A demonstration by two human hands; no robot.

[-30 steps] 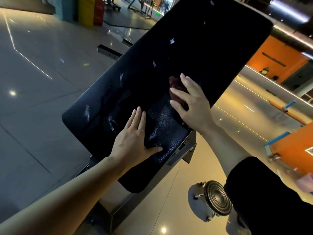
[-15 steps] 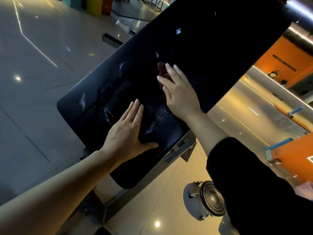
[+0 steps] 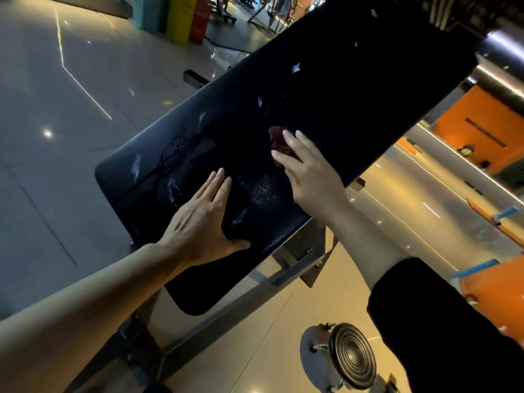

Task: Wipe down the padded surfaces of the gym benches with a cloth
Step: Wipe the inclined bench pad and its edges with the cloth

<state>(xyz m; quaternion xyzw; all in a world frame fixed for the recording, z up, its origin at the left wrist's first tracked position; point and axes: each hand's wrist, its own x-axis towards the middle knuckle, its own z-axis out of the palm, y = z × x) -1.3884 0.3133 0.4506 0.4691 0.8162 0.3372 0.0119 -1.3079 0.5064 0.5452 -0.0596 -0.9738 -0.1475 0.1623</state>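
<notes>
Left hand [image 3: 198,222] flat on black bench pad [image 3: 340,95], fingers straight, thumb spread. Right hand [image 3: 309,171] pressing dark red cloth [image 3: 279,144] against mid-pad, fingers extended over it. Pad tilted on steel frame [image 3: 289,268]; worn pale scuffs [image 3: 136,170] near left edge.

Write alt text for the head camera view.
A person's right hand presses a dark red cloth onto a black padded bench, while the left hand lies flat on the pad nearer its lower end. Glossy floor tiles surround it.
</notes>
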